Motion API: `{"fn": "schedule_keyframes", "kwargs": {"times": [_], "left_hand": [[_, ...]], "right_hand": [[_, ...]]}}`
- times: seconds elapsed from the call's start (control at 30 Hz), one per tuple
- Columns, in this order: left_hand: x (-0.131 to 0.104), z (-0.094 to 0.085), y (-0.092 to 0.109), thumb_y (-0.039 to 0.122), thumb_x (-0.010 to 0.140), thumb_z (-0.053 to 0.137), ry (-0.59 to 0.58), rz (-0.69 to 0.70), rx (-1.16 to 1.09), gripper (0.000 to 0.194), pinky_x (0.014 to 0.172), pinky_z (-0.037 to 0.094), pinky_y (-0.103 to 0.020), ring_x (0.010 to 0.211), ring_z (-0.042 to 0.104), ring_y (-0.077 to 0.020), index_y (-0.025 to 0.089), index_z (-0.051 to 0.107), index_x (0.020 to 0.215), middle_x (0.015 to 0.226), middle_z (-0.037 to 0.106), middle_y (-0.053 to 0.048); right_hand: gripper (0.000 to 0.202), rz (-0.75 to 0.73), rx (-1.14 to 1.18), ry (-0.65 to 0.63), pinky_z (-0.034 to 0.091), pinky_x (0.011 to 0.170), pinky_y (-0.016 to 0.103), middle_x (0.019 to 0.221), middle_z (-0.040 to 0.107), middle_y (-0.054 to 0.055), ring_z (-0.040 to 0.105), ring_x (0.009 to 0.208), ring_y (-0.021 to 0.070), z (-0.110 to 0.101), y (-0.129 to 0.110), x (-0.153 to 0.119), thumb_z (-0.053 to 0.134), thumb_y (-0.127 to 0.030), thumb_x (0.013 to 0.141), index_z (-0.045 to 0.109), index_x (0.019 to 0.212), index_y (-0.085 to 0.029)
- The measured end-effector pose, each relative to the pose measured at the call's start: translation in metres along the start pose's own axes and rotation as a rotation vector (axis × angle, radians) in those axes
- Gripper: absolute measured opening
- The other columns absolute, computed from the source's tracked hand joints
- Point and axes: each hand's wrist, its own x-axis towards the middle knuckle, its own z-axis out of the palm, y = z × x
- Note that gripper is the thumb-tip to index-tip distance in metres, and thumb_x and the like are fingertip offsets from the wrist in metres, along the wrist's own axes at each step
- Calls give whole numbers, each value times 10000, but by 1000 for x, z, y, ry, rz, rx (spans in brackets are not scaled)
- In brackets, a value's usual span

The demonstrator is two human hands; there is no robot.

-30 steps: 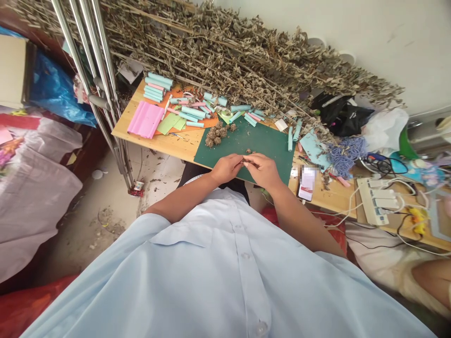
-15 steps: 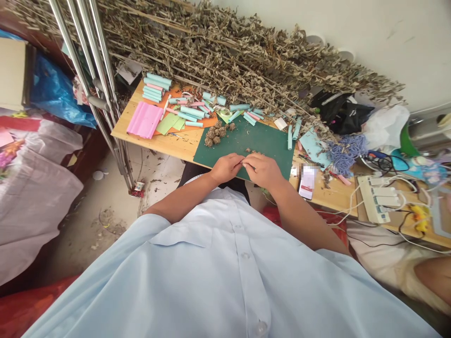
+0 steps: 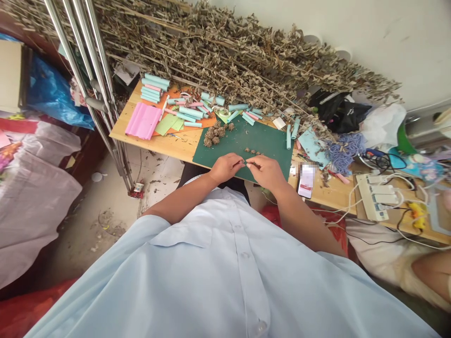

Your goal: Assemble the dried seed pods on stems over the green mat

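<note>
Over the near edge of a green cutting mat [image 3: 266, 136], my left hand [image 3: 227, 168] and my right hand [image 3: 264, 171] meet almost fingertip to fingertip. Both have their fingers pinched together. Something small and dark shows at the left fingertips, too tiny to name. What the right fingers hold, if anything, cannot be made out. Several small brown crumbly balls [image 3: 252, 151] lie just beyond my right hand. A pile of larger brown balls [image 3: 213, 134] rests at the mat's upper left.
Dried leafy stalks [image 3: 211, 51] line the back of the table. Rolled blue and pink paper tubes [image 3: 192, 112] and a pink sheet [image 3: 143, 120] lie left. A phone [image 3: 306, 180], blue yarn [image 3: 343, 152] and a power strip [image 3: 374, 197] are right. Metal crutches [image 3: 100, 94] stand at left.
My fingertips have drawn slightly apart, and my right hand has shifted a little right and down. The small balls beyond it show more clearly. The view has moved slightly.
</note>
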Motion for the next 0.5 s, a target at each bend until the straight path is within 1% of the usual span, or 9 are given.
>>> {"fn": "schedule_keyframes", "kwargs": {"times": [0.13,0.27,0.4,0.5], "left_hand": [[-1,2,-3,284,1035,623,2,-6,6,152,860,524,-291,959,685,-183,187,726,981,969,733,-68],[-1,2,-3,262,1029,615,11,-2,30,150,833,514,-287,923,670,-181,184,708,940,925,712,-60],[-1,1,-1,247,1025,611,14,7,32,157,807,503,-280,895,656,-178,184,685,902,888,691,-51],[0,0,1,233,1018,611,17,1,23,150,820,505,-285,909,656,-179,185,679,893,904,697,-54]], "right_hand": [[251,21,40,35,597,930,403,1100,814,68,754,1011,253,11,-1,-5,605,-274,958,809,1103,-251],[292,-41,37,70,596,993,393,1160,808,76,755,1080,246,14,-6,-8,566,-283,998,811,1151,-241],[340,-80,-89,44,599,976,372,1234,790,74,750,1095,242,11,-10,-11,522,-273,1030,792,1236,-250],[349,-94,-196,24,597,926,353,1240,791,62,749,1074,240,9,-14,-13,516,-253,1031,790,1248,-267]]}}
